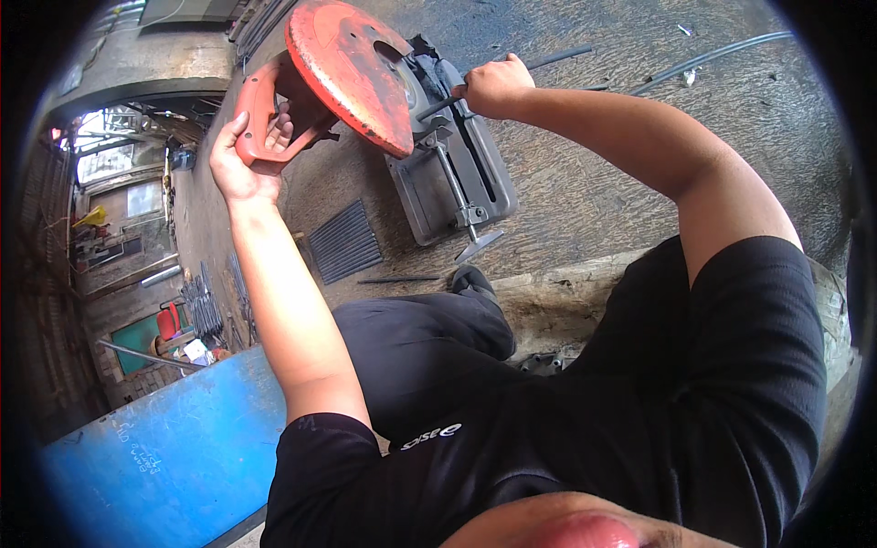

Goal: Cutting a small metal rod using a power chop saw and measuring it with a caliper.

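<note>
An orange-red chop saw stands on the floor in front of me, its scuffed blade guard [343,68] tilted over a grey metal base [425,201]. My left hand [251,151] is wrapped round the saw's orange D-shaped handle [265,119]. With closed fingers my right hand [498,87] grips a dark metal rod [559,57], which lies across the base and runs in toward the guard. Nearest me on the base is the vise screw [452,178] with its T-shaped crank [479,246]. The guard hides the blade's cutting edge and the rod's inner end.
Beside the base lies a row of short dark rods [345,242], with one loose rod [399,279] near my shoe [475,285]. A blue panel [174,447] is at lower left. Long thin pipes [713,59] lie at upper right. Bundled rods [201,306] stand farther left.
</note>
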A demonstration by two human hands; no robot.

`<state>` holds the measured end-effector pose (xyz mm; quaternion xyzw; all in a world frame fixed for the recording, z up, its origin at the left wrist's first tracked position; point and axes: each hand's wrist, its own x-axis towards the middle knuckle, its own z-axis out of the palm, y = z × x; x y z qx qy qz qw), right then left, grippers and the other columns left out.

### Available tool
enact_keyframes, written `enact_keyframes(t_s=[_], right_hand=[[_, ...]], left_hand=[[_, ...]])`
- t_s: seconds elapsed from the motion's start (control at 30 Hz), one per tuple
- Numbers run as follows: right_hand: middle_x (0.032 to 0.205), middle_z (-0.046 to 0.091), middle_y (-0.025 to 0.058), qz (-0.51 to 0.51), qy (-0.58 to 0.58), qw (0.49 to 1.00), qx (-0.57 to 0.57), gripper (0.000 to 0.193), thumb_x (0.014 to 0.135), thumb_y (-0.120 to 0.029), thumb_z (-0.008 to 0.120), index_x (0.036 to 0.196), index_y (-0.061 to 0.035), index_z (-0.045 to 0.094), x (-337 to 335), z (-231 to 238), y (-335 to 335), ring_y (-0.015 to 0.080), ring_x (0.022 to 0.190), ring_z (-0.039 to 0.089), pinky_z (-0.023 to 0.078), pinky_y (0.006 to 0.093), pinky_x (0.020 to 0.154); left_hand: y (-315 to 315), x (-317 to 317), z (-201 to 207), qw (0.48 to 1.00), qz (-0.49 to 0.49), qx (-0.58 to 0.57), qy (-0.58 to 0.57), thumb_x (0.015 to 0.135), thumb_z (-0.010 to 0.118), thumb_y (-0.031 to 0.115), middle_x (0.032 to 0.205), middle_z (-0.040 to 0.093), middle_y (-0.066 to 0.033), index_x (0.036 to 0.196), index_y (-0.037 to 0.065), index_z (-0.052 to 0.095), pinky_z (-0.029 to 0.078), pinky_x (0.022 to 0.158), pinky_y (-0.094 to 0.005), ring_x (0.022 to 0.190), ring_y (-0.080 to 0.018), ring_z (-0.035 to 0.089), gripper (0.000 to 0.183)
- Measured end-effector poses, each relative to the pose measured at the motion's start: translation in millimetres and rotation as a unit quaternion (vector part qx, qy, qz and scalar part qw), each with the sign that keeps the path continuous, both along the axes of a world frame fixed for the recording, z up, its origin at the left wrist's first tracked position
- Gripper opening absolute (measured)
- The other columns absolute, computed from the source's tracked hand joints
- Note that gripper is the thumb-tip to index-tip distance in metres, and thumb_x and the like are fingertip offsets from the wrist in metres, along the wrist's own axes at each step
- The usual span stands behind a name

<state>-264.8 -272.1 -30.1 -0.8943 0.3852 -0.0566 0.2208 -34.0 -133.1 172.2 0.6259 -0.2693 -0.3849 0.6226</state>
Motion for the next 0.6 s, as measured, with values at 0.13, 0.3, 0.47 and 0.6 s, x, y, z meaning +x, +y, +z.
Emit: enact_keyframes(t_s=[0.13, 0.3, 0.47, 0.6], right_hand=[[0.094, 0.069, 0.0129, 0.001, -0.004, 1.000, -0.004, 0.047, 0.095, -0.045, 0.039, 0.095, -0.0087, 0.069, -1.4, 3.2, 0.8, 0.0282, 0.097, 0.063, 0.031, 0.0499, 0.101], [0.104, 0.068, 0.0118, 0.006, 0.031, 0.999, 0.016, 0.048, 0.094, -0.047, 0.041, 0.102, -0.0091, 0.069, -4.5, 7.8, 3.0, 0.0254, 0.106, 0.061, 0.027, 0.0460, 0.106], [0.104, 0.068, 0.0129, -0.008, 0.019, 0.999, 0.039, 0.049, 0.094, -0.048, 0.040, 0.102, -0.0087, 0.069, -2.6, -3.3, -3.4, 0.0266, 0.106, 0.061, 0.028, 0.0472, 0.105], [0.108, 0.065, 0.0170, -0.117, -0.008, 0.986, 0.118, 0.055, 0.093, -0.052, 0.040, 0.103, -0.0052, 0.068, -11.7, -9.3, -18.5, 0.0303, 0.108, 0.059, 0.034, 0.0465, 0.101]], left_hand=[[-0.4, -1.2, 0.7, 1.000, 0.005, 0.003, 0.008, 0.083, 0.055, 0.023, 0.106, 0.055, -0.0273, 0.118, -0.015, 0.043, 0.048, 0.092, -0.0457, 0.099, -0.0365, 0.058, 0.053], [0.1, -2.7, 0.9, 1.000, 0.003, 0.003, 0.000, 0.083, 0.055, 0.023, 0.106, 0.055, -0.0275, 0.118, -0.015, 0.043, 0.047, 0.092, -0.0453, 0.099, -0.0362, 0.058, 0.053], [0.8, -1.1, 0.1, 1.000, -0.008, 0.013, -0.011, 0.083, 0.055, 0.025, 0.107, 0.055, -0.0264, 0.120, -0.014, 0.043, 0.047, 0.091, -0.0450, 0.101, -0.0353, 0.058, 0.054], [0.2, -5.5, -2.1, 0.999, 0.017, 0.021, -0.028, 0.083, 0.056, 0.027, 0.109, 0.054, -0.0250, 0.121, -0.011, 0.043, 0.046, 0.092, -0.0459, 0.103, -0.0354, 0.057, 0.055]])
